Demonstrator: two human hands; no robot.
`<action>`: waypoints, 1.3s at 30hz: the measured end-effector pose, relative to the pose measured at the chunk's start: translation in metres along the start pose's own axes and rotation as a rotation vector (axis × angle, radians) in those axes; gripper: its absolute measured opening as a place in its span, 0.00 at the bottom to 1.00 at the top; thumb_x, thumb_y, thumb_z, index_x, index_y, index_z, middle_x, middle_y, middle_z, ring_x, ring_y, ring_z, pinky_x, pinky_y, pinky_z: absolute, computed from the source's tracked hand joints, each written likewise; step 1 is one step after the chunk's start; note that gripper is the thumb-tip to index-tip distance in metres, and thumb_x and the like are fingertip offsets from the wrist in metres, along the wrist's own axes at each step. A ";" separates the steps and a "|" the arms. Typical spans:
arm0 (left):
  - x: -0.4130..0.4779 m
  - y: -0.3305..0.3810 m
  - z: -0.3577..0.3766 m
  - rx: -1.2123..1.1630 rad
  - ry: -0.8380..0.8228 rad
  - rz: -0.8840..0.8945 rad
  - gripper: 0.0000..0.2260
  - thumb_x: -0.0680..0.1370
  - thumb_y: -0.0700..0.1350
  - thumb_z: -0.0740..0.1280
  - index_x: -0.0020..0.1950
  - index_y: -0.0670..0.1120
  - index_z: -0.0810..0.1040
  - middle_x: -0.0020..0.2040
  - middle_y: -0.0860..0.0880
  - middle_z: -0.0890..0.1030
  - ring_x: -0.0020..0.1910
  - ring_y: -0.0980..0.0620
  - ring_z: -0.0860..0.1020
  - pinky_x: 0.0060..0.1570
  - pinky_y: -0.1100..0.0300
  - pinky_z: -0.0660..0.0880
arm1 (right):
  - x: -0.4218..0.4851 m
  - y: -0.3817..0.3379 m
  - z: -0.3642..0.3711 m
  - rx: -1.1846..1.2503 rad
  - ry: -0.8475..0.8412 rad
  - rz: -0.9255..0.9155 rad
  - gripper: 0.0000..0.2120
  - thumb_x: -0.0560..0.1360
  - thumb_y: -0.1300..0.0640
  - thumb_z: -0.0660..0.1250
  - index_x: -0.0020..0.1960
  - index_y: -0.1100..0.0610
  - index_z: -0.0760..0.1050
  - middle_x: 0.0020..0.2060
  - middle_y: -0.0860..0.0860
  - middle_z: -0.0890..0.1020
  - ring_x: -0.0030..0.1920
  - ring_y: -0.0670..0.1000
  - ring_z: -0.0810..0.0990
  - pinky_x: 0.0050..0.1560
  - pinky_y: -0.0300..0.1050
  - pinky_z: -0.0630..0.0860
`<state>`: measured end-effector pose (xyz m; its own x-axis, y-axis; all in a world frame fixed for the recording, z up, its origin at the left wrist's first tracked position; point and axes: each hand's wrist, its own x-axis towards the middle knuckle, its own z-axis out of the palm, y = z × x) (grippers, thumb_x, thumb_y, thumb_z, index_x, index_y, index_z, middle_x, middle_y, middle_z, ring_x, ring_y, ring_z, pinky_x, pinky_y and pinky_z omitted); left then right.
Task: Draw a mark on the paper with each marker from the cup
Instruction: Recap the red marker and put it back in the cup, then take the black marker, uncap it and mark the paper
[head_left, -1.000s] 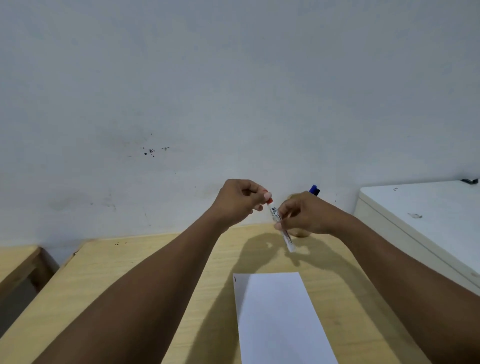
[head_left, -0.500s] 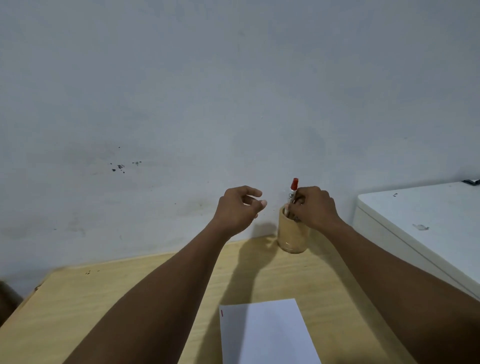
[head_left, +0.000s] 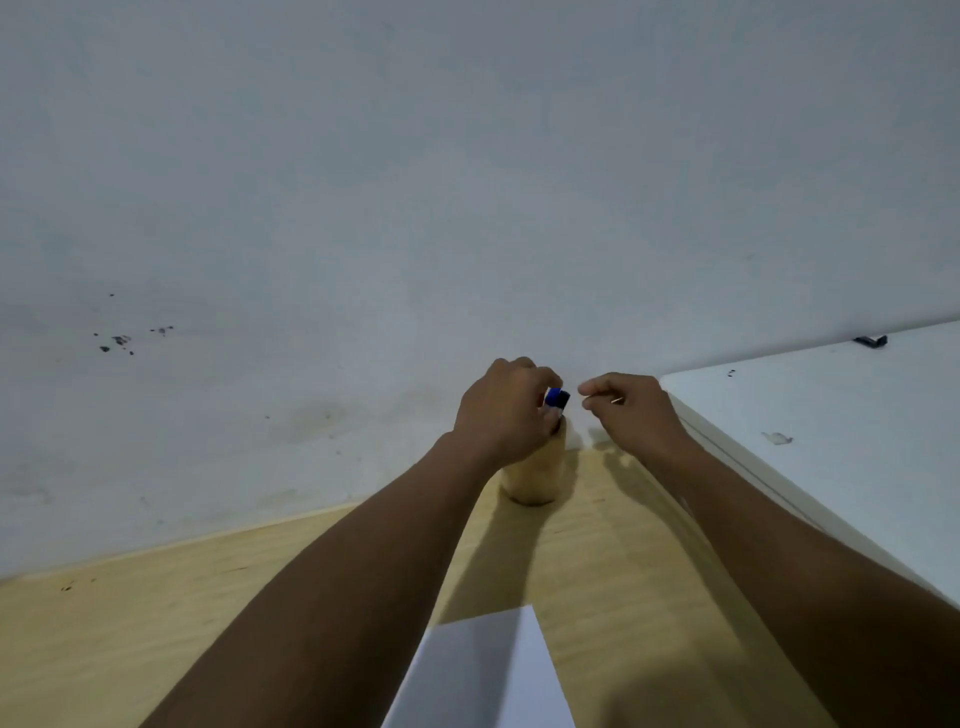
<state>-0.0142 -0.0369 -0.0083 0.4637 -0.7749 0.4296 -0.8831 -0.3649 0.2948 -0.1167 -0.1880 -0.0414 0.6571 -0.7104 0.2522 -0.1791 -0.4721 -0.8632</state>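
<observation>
A tan cup (head_left: 535, 478) stands on the wooden table (head_left: 156, 623) against the wall. My left hand (head_left: 506, 410) covers the cup's mouth, its fingers closed on a blue-capped marker (head_left: 557, 399) that sticks up from the cup. The red marker is hidden. My right hand (head_left: 631, 410) hovers just right of the cup, holding nothing, fingers loosely curled with the index finger pointing left. A white sheet of paper (head_left: 483, 670) lies at the near edge between my forearms.
A white cabinet top (head_left: 831, 441) stands higher than the table along the right side, with a small dark object (head_left: 871, 341) at its far edge. The pale wall (head_left: 363, 208) rises directly behind the cup.
My right hand dropped the red marker into the cup and pulled away to the right. My left hand moved onto the cup and took hold of the blue marker.
</observation>
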 end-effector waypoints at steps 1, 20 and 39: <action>0.004 0.002 0.004 0.061 -0.024 0.032 0.17 0.79 0.48 0.67 0.69 0.51 0.80 0.61 0.49 0.81 0.62 0.46 0.75 0.53 0.51 0.76 | 0.000 0.003 0.001 0.027 -0.025 0.014 0.10 0.76 0.61 0.67 0.51 0.51 0.85 0.48 0.50 0.87 0.49 0.49 0.84 0.48 0.41 0.77; 0.001 -0.005 -0.027 -0.167 0.134 -0.150 0.12 0.78 0.46 0.71 0.61 0.48 0.82 0.51 0.49 0.87 0.48 0.49 0.83 0.52 0.54 0.79 | -0.023 -0.013 0.011 0.152 -0.127 0.004 0.09 0.76 0.62 0.68 0.51 0.52 0.84 0.45 0.50 0.84 0.45 0.50 0.81 0.44 0.39 0.74; -0.181 -0.066 -0.122 -1.275 0.207 -0.754 0.11 0.79 0.50 0.72 0.48 0.41 0.82 0.35 0.48 0.81 0.31 0.51 0.79 0.36 0.61 0.77 | -0.136 -0.146 0.066 0.848 -0.747 0.190 0.14 0.75 0.50 0.71 0.57 0.56 0.82 0.39 0.51 0.84 0.37 0.49 0.82 0.37 0.43 0.72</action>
<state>-0.0313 0.1902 -0.0009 0.8681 -0.4898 -0.0810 0.1664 0.1333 0.9770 -0.1320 0.0118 0.0216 0.9938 -0.1109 0.0078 0.0425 0.3149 -0.9482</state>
